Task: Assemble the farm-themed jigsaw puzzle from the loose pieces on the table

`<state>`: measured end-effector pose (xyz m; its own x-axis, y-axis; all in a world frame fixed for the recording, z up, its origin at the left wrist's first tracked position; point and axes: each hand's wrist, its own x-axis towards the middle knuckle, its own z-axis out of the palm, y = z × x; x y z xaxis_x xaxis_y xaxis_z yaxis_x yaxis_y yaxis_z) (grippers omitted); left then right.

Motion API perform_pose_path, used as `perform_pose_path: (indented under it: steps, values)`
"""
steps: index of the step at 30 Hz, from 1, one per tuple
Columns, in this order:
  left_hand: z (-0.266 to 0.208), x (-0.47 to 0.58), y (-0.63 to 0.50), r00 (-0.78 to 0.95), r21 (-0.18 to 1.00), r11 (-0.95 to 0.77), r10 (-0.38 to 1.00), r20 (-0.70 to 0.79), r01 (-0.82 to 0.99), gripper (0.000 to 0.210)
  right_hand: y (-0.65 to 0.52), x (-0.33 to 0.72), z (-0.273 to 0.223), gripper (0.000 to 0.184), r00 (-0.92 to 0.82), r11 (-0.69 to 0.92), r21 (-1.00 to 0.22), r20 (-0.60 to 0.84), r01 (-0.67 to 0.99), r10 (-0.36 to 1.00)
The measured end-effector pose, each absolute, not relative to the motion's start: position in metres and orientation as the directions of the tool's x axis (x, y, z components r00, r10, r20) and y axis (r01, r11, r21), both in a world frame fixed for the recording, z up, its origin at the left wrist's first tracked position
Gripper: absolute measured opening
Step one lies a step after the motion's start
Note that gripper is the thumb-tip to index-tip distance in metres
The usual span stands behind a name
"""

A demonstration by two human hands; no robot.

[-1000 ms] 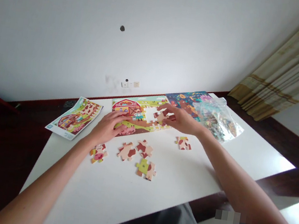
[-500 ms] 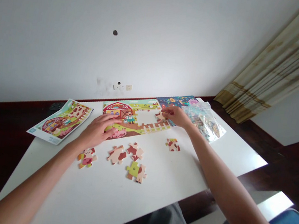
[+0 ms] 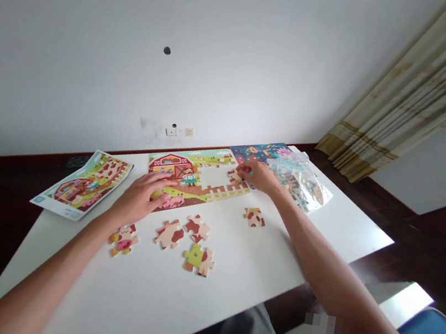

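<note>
- The cow-patch piece point(image 3: 234, 176) lies at the 3 o'clock end of the gap in the farm puzzle point(image 3: 191, 179); whether it is locked in, the covering fingers leave unclear.
- The right hand point(image 3: 258, 175) reaches in from 4 o'clock, thumb and fingers closed in a pinch on that piece's near-right edge.
- Over the last second the piece has shifted towards 3 o'clock, off the gap's middle and up to its border, so the work seems to have settled on that edge (much of the centre remains unfilled).
- The left hand point(image 3: 141, 194) rests on the puzzle's 8 o'clock corner, fingers loosely spread and gripping nothing; its place there is unchanged, apparently steadying the picture.
- Loose on the worktop point(image 3: 123, 303): a cow-face piece point(image 3: 123, 241) towards 7 o'clock, a large-patch piece point(image 3: 170, 234) and a red-patch piece point(image 3: 197, 228) near 6, a green-and-cream piece point(image 3: 199, 259) below them, and a lone piece point(image 3: 254, 217) at 4.
- Farther out: the picture sheet point(image 3: 85, 184) at 9 o'clock, a dark-blue puzzle point(image 3: 255, 152) at 1, a clear bag point(image 3: 302, 181) at 3.
</note>
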<state>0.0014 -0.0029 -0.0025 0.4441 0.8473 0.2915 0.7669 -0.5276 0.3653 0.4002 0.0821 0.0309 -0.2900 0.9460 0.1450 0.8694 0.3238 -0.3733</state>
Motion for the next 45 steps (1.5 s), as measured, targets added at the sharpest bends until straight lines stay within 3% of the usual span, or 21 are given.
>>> perform_pose_path:
  steps: [16, 33, 45]
  values:
    - [-0.003, 0.001, -0.002, 0.443, 0.36, -0.525, 0.849, 0.288, 0.772, 0.039, 0.084, 0.405, 0.035, 0.031, -0.443, 0.438, -0.324, 0.062, 0.839, 0.894]
    - [-0.004, 0.0, -0.002, 0.456, 0.346, -0.526, 0.849, 0.268, 0.777, 0.042, 0.091, 0.405, 0.021, 0.022, -0.403, 0.409, -0.386, 0.098, 0.827, 0.91]
    - [-0.002, 0.0, -0.002, 0.461, 0.358, -0.534, 0.844, 0.272, 0.766, 0.044, 0.075, 0.399, 0.041, 0.027, -0.363, 0.379, -0.329, 0.112, 0.865, 0.925]
